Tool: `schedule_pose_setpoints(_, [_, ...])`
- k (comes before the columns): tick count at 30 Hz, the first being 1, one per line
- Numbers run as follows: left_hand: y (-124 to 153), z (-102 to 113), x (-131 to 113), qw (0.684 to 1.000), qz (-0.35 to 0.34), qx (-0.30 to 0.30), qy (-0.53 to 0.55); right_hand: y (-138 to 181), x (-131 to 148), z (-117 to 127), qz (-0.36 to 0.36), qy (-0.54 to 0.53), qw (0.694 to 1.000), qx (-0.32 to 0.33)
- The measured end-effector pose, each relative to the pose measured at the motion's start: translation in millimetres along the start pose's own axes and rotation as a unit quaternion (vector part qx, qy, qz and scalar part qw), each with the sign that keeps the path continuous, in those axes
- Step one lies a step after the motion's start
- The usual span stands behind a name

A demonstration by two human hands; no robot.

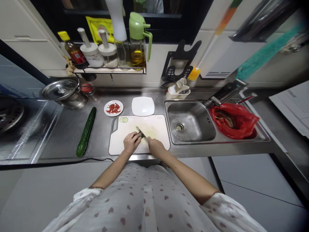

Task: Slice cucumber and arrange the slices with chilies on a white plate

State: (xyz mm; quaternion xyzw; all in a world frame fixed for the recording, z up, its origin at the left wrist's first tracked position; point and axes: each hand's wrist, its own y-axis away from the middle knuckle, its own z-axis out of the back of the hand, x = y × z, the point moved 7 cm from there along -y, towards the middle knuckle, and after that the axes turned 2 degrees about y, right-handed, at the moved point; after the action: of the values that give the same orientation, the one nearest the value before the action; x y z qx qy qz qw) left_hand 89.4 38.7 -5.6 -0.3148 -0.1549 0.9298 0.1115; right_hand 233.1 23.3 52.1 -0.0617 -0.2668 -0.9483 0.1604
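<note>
My right hand is wrapped round the handle of a knife, its blade slanting up and to the left over the white cutting board. Curled fingers of my left hand press a small dark green cucumber piece against the board, right beside the blade. Most of that piece is hidden by the fingers and knife. Two pale cucumber slices overlap at the board's upper left corner. Left of the board lies a whole cucumber on the steel counter.
Behind the board stand a square white plate and a round plate of chopped red bits. A steel sink and red plastic bag are to the right. A lidded pot stands left, below a condiment rack.
</note>
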Motion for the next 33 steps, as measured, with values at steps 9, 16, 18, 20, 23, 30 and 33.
schedule_pose_setpoints(9, [0.8, -0.6, 0.6, 1.0, 0.005, 0.003, 0.015, -14.5, 5.2, 0.7, -0.001, -0.004, 1.0, -0.007])
schedule_pose_setpoints(16, [-0.3, 0.7, -0.8, 1.0, 0.002, 0.005, -0.001, -32.5, 14.9, 7.4, 0.016, -0.018, 1.0, -0.017])
schedule_pose_setpoints(18, [-0.2, 0.5, -0.9, 1.0, 0.0, 0.008, 0.0, -32.2, 15.2, 6.9, 0.015, -0.019, 0.999, -0.021])
schedule_pose_setpoints(20, [0.2, 0.2, -0.7, 1.0, -0.001, 0.008, 0.002, -27.4, 13.4, 4.4, 0.012, -0.014, 1.0, -0.023])
schedule_pose_setpoints(23, [0.9, -0.1, -0.3, 1.0, -0.001, 0.005, 0.006, -15.4, 7.3, -2.8, -0.001, -0.007, 1.0, -0.012])
schedule_pose_setpoints(30, [1.3, -1.3, 0.2, 1.0, -0.003, 0.011, 0.008, -7.3, 2.3, -9.2, -0.009, -0.005, 1.0, -0.007])
schedule_pose_setpoints(33, [1.3, -0.3, -0.9, 1.0, -0.013, 0.005, -0.001, -15.5, 5.8, -8.6, 0.001, 0.001, 1.0, -0.014])
